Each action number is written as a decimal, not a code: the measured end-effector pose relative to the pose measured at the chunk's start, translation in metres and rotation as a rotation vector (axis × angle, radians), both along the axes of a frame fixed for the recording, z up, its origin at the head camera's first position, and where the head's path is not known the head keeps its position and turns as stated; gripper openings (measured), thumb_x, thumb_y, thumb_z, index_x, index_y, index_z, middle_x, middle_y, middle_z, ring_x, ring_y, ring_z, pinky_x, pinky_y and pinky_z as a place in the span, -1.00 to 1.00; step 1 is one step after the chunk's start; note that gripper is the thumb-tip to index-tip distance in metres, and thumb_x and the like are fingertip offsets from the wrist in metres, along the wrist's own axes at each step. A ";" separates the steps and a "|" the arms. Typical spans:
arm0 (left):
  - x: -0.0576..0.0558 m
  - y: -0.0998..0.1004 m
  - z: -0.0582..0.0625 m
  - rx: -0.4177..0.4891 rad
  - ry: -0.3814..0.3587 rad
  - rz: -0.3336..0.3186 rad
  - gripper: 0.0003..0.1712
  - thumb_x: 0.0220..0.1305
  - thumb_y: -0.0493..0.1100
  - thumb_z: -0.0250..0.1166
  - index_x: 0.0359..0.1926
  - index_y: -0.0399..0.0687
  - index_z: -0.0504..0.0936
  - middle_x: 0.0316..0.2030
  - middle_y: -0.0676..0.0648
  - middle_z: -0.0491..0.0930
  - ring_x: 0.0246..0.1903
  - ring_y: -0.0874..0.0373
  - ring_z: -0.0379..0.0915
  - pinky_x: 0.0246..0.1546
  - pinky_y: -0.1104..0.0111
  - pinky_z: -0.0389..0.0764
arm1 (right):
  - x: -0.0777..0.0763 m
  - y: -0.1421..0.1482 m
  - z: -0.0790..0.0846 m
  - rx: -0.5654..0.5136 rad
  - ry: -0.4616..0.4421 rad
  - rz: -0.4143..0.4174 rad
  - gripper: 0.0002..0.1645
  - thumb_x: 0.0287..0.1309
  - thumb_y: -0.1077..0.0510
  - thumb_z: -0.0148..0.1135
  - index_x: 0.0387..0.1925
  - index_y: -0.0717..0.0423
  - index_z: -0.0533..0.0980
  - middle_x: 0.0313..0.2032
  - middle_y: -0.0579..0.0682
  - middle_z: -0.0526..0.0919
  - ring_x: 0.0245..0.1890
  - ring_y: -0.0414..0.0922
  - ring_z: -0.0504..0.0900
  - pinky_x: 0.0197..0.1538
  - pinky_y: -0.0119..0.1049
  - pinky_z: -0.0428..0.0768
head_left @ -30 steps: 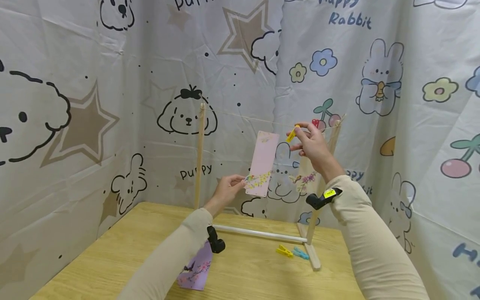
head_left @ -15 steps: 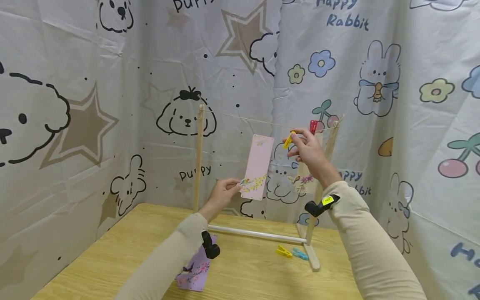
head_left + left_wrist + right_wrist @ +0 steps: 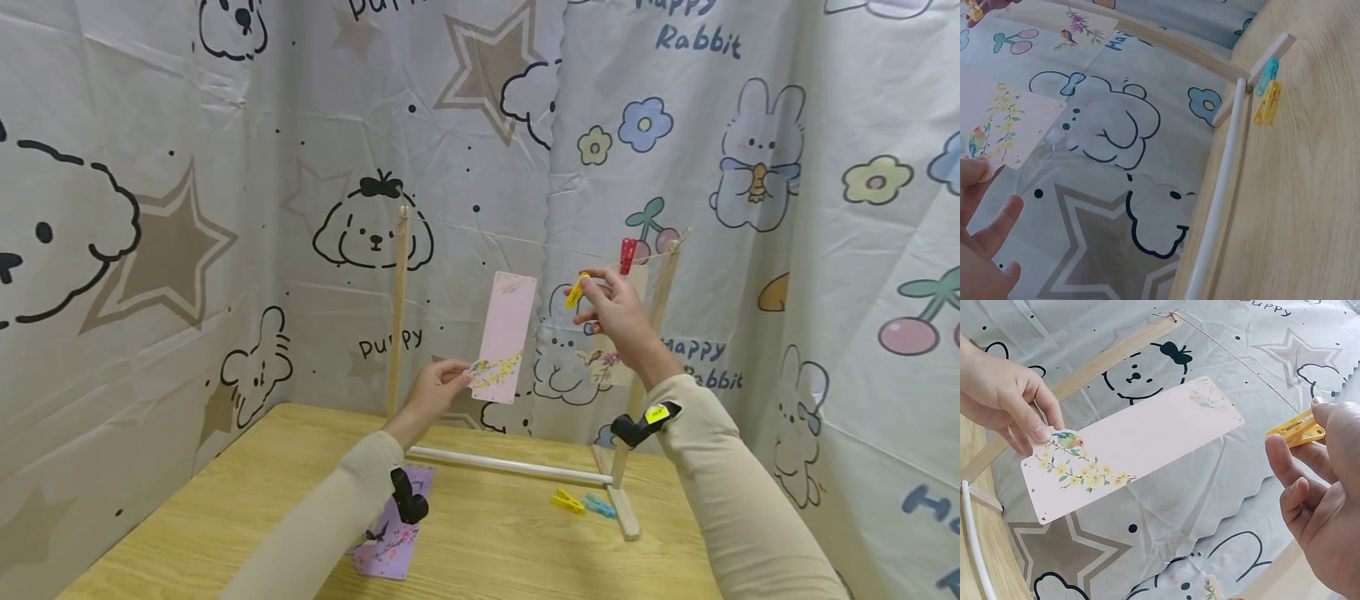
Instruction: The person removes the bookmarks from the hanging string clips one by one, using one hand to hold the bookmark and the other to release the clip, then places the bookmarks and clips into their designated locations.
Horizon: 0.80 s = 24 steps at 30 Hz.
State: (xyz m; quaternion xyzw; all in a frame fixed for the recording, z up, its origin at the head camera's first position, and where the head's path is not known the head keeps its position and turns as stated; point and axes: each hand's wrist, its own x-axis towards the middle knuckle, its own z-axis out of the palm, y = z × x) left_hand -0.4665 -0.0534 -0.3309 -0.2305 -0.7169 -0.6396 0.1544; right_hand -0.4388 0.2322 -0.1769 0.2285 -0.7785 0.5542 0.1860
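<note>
My left hand point(image 3: 431, 393) pinches a pink bookmark point(image 3: 504, 333) by its lower left edge, holding it upright below the string. Yellow flowers and a small bird are printed near its bottom end, as the right wrist view shows. To the right, my right hand point(image 3: 618, 312) pinches a yellow clothespin point(image 3: 1297, 429) between thumb and fingers, a short way from the bookmark's top end. Behind that hand, a cream bookmark point(image 3: 611, 367) hangs from the string point(image 3: 517, 240) under a red clothespin point(image 3: 627, 255). A purple bookmark point(image 3: 393, 546) lies on the table, partly hidden by my left sleeve.
The string runs between two wooden posts point(image 3: 399, 317) of a stand. A white rod point(image 3: 510, 466) joins the posts low down. By the right foot point(image 3: 628, 521) of the stand lie a yellow clothespin point(image 3: 567, 501) and a blue clothespin point(image 3: 600, 505) on the wooden table point(image 3: 510, 550).
My left hand has moved left and slightly down with the pink bookmark. My right hand has come down a little with the yellow clothespin, leaving the red clothespin in fuller view.
</note>
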 end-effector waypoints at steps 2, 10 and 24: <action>0.002 -0.003 -0.001 -0.003 -0.012 0.003 -0.76 0.48 -0.36 0.25 0.07 -0.41 0.66 -0.05 -0.27 0.71 0.01 -0.11 0.63 0.11 0.07 0.58 | 0.000 0.000 -0.003 -0.005 -0.011 0.010 -0.39 0.60 -0.13 0.00 0.44 0.13 0.25 0.25 0.30 0.55 -0.43 -0.18 0.66 -0.42 -0.45 0.51; 0.002 -0.012 -0.005 0.010 -0.022 -0.003 -0.75 0.48 -0.33 0.25 0.07 -0.40 0.66 -0.06 -0.26 0.72 -0.01 -0.07 0.64 0.09 0.10 0.60 | 0.002 0.005 -0.013 -0.012 -0.011 0.009 -0.38 0.60 -0.13 -0.01 0.44 0.14 0.26 0.21 0.29 0.57 -0.44 -0.21 0.66 -0.45 -0.47 0.47; 0.003 -0.026 -0.019 0.014 -0.064 0.070 -0.74 0.46 -0.31 0.28 0.09 -0.35 0.67 -0.08 -0.22 0.73 -0.01 -0.06 0.64 0.11 0.08 0.57 | 0.006 0.001 -0.032 0.035 -0.030 0.047 -0.43 0.61 -0.09 0.00 0.41 0.14 0.29 0.18 0.29 0.59 -0.41 -0.13 0.66 -0.44 -0.38 0.55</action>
